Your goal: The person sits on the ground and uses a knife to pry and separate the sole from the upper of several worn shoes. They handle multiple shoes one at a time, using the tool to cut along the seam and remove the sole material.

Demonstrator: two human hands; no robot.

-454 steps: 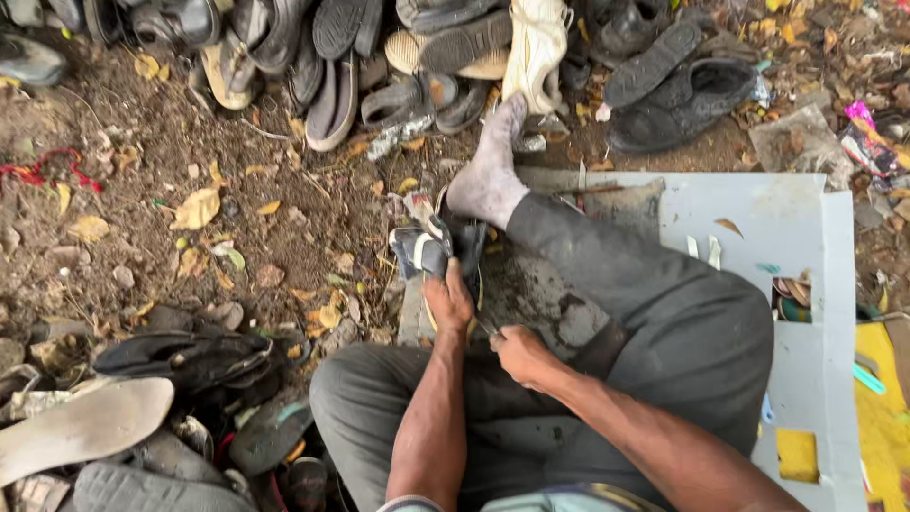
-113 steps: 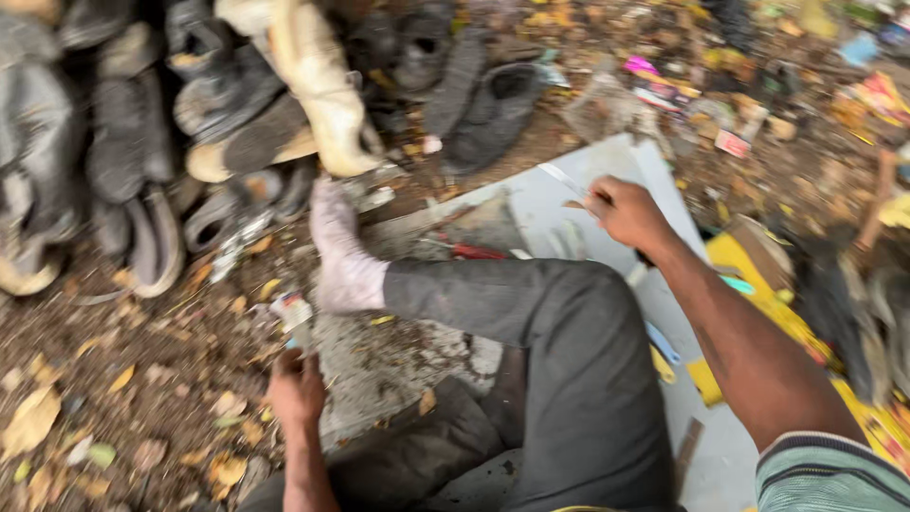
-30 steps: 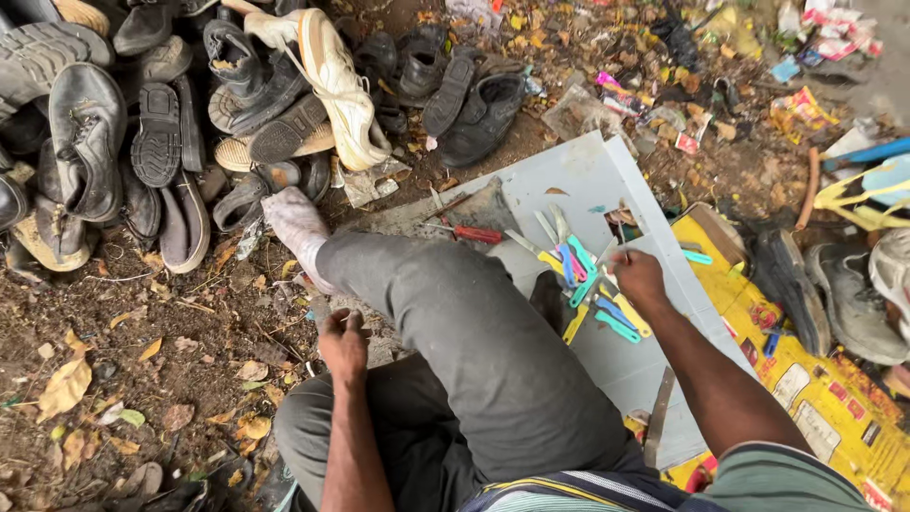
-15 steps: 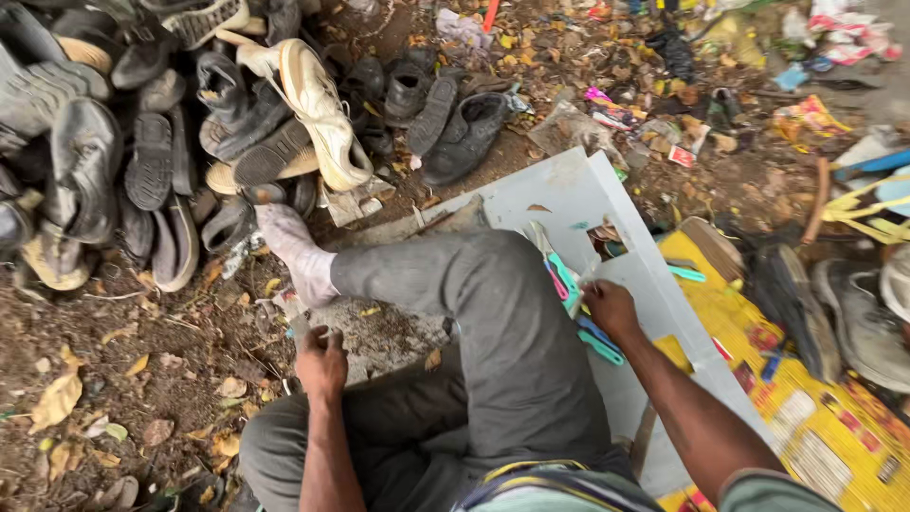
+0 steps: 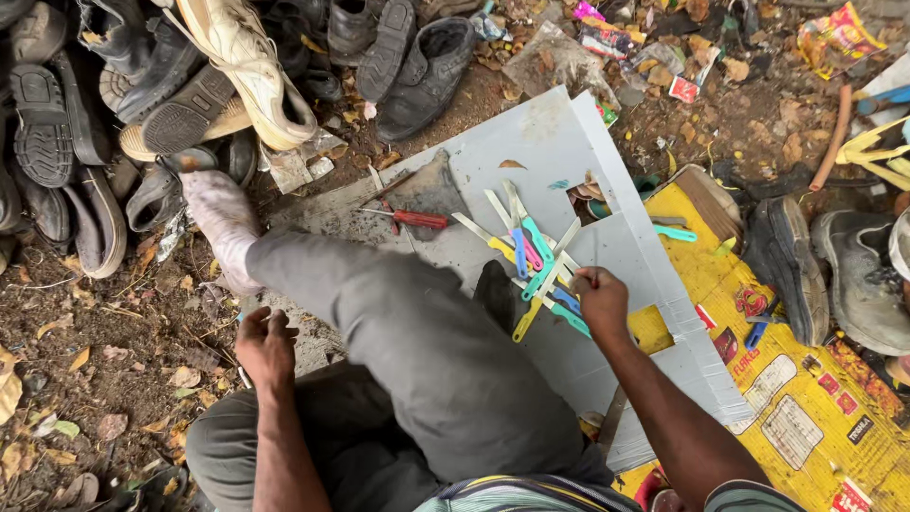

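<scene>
My right hand (image 5: 599, 301) rests on a heap of small knives (image 5: 533, 261) with thin pale blades and yellow, green, blue and pink handles. Its fingers are closed on one handle at the heap's near edge. The knives lie on a grey board (image 5: 569, 142). A red-handled screwdriver (image 5: 417, 219) lies on the board farther left. My left hand (image 5: 265, 346) presses on the dirt beside my bent leg in grey trousers (image 5: 427, 332), fingers spread and holding nothing. My foot in a dirty white sock (image 5: 220, 220) points at the shoes.
A pile of worn shoes and sandals (image 5: 142, 104) fills the top left. Yellow printed sacking (image 5: 806, 408) lies right of the board, with an old shoe (image 5: 782, 270) and another (image 5: 867, 275) on it. Litter and dry leaves cover the dirt.
My right hand has slid a little along the heap of knives towards me and closed its fingers on a handle. My left hand has stayed on the ground.
</scene>
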